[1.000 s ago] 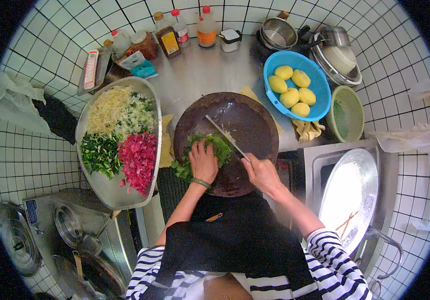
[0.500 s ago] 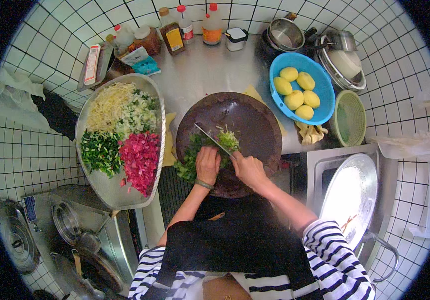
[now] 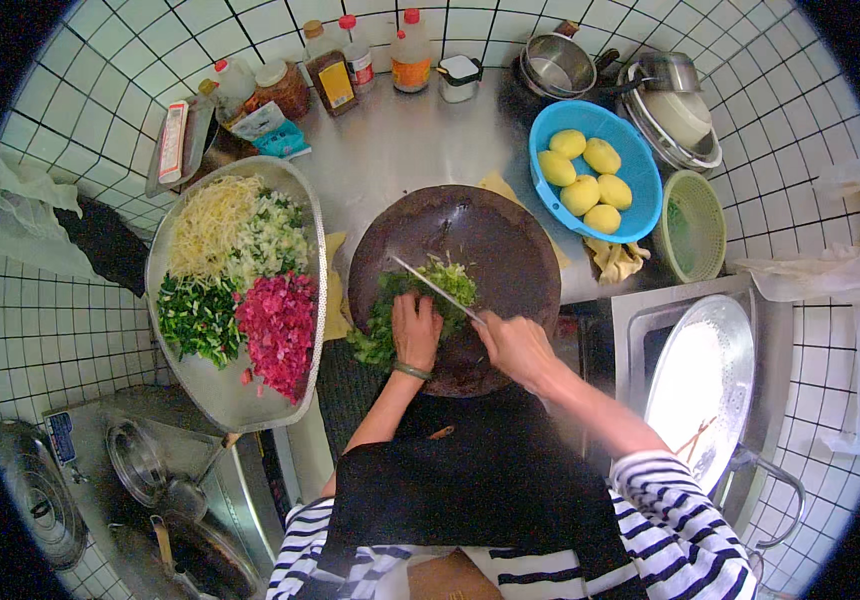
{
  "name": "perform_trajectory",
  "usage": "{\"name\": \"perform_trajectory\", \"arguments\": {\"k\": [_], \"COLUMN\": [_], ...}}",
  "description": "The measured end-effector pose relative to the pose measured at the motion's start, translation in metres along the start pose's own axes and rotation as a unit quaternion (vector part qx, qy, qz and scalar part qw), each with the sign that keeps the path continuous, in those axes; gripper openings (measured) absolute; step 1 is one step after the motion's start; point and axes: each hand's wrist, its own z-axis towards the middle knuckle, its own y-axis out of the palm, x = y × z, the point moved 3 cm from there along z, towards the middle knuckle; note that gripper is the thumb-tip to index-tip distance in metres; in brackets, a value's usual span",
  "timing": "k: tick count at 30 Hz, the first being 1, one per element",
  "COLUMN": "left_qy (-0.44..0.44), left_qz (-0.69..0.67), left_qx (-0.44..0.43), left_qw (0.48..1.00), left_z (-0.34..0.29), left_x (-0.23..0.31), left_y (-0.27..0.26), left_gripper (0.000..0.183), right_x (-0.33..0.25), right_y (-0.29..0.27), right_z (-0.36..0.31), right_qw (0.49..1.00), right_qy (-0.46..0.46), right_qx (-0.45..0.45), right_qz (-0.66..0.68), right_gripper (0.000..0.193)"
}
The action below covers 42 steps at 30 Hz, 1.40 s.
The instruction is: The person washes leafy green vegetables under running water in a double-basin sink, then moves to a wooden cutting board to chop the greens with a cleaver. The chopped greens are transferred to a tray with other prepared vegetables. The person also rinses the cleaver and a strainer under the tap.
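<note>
A round dark chopping block (image 3: 505, 260) stands in front of me. Across it lies a bunch of leafy greens (image 3: 380, 335), pinned under the curled fingers of my left hand (image 3: 416, 335), which wears a green bangle at the wrist. My right hand (image 3: 515, 345) is wrapped round the handle of a kitchen knife (image 3: 435, 285). Its blade slants up and left, close by my left fingertips. Finely cut greens (image 3: 455, 280) lie in a small heap on the blade's far right side. The handle is mostly hidden in my right hand.
Left of the block, a metal tray (image 3: 220, 385) holds shredded, chopped green and pink-red ingredients. A blue basket (image 3: 540, 190) of peeled potatoes stands far right, beside a green basket (image 3: 695, 225). Bottles (image 3: 330, 75) line the back wall. A large metal pan (image 3: 710, 380) is at right.
The view has shifted slightly, so the surroundings sit a little further left. My right hand and the knife handle have moved slightly right and down, away from my left hand, which still presses the greens.
</note>
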Motion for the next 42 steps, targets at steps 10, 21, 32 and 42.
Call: {"name": "perform_trajectory", "arguments": {"k": [10, 21, 32, 42], "left_qy": [0.017, -0.007, -0.003, 0.015], "left_qz": [-0.058, -0.003, -0.081, -0.064], "left_qx": [0.032, 0.018, 0.045, 0.057], "left_qw": [0.998, 1.000, 0.996, 0.996], "left_z": [-0.003, -0.012, -0.017, -0.018], "left_x": [-0.004, 0.007, -0.002, -0.001], "left_y": [0.008, -0.034, -0.026, -0.027], "left_gripper": [0.019, 0.017, 0.017, 0.023], "right_x": [-0.006, -0.009, -0.003, -0.007], "right_y": [-0.001, 0.001, 0.015, 0.009], "right_z": [0.000, -0.006, -0.010, -0.016], "right_qw": [0.997, 0.999, 0.998, 0.999], "right_qy": [-0.059, 0.015, 0.007, -0.015], "right_qx": [0.036, -0.035, -0.063, 0.000], "right_qz": [0.032, 0.019, -0.001, 0.045], "right_gripper": [0.024, 0.029, 0.028, 0.028]}}
